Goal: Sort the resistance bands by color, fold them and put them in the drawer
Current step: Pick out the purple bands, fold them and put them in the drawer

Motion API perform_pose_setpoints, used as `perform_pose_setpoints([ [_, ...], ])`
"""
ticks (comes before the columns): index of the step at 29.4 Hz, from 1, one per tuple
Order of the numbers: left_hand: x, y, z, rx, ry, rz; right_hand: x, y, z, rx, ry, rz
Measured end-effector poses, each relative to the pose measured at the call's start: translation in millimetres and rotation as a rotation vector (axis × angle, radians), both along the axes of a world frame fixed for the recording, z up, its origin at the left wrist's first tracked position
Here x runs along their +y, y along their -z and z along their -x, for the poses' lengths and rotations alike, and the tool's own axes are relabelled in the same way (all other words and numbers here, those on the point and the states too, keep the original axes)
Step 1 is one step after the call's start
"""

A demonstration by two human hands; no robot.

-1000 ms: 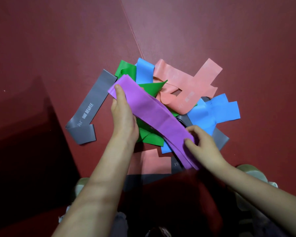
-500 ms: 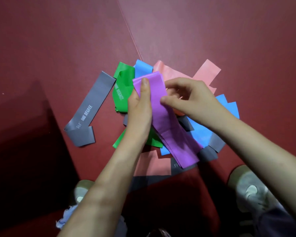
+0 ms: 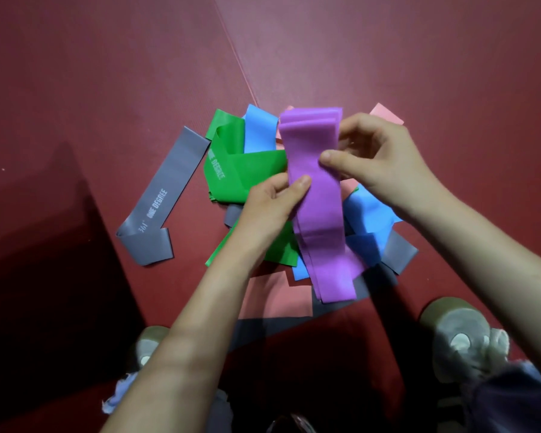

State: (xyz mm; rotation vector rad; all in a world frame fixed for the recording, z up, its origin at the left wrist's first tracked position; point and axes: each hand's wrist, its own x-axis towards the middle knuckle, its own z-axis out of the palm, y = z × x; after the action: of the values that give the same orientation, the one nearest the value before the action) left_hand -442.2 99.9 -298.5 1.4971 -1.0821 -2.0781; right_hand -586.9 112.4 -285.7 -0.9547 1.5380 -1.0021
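– dark red floor mat [image 3: 388, 57], heap [image 3: 285, 254] of loose bands at its middle. purple stack [image 3: 320, 214] held just above the heap: left hand [image 3: 272, 201] pinching its left edge, right hand [image 3: 378, 164] curled round the far right edge.
– square the far ends first, then fold without stretching. counts?
– purple: three layers at least. grey band [image 3: 166, 195]: one apart at left, more under the heap. green bands [image 3: 250, 170], blue bands [image 3: 260, 129], pink bands [image 3: 386, 115]: overlapped, uncountable.

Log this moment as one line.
phase: folding; left hand: pinches purple band; right hand: pinches purple band; other bands: piled on floor
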Motion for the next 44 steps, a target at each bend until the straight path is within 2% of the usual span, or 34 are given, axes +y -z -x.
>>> perform_pose_setpoints([
  [4, 0.9, 4.8, 0.2, -0.006, -0.102, -0.095, 5.4, 1.9, 2.4, 0.216, -0.158, 0.097],
  [10, -0.3, 6.5, -4.7, 0.022, -0.231, -0.359, 14.5, 5.4, -2.4, 0.734, -0.411, 0.376],
  [13, -1.8, 5.8, -7.3, 0.078, -0.259, -0.476, 20.3, 7.3, -6.7, 0.738, -0.506, 0.378],
  [17, -0.9, 9.1, -14.6, 0.156, -0.224, -0.610, 23.8, 11.8, -1.1, 0.608, -0.482, 0.304],
  [24, -3.9, 4.4, -10.6, 0.263, -0.277, -0.508, 22.1, 7.8, -0.5, 0.789, -0.504, 0.363],
  [27, -1.3, 0.4, -6.4, 0.297, -0.206, -0.432, 19.4, 7.3, -0.4, 0.837, -0.504, 0.342],
  [30, 0.4, 1.9, -4.4, 0.204, -0.188, -0.351, 24.0, 12.7, -0.8, 0.814, -0.486, 0.356],
  [32, 1.0, 4.1, -5.4, 0.156, -0.220, -0.328, 27.7, 15.8, -3.8, 0.751, -0.402, 0.337],
  [34, -0.5, 5.4, -7.4, 0.114, -0.267, -0.293, 25.6, 13.6, -9.3, 0.487, -0.217, 0.148],
  [36, -2.8, 6.0, -9.0, 0.096, -0.301, -0.224, 21.0, 5.9, -13.5, 0.065, -0.056, -0.134],
  [37, -3.6, 6.6, -9.6, 0.094, -0.308, -0.182, 19.9, 3.9, -12.8, -0.115, -0.049, -0.265],
  [38, -4.0, 6.6, -9.4, 0.095, -0.309, -0.140, 19.3, 3.8, -11.2, -0.202, -0.121, -0.343],
  [41, -1.5, 6.9, -6.9, 0.081, -0.311, -0.021, 23.9, 6.1, -10.6, -0.210, -0.254, -0.420],
  [44, 2.7, 8.1, -2.1, 0.072, -0.336, 0.056, 24.8, 11.3, -10.2, -0.286, -0.164, -0.400],
])
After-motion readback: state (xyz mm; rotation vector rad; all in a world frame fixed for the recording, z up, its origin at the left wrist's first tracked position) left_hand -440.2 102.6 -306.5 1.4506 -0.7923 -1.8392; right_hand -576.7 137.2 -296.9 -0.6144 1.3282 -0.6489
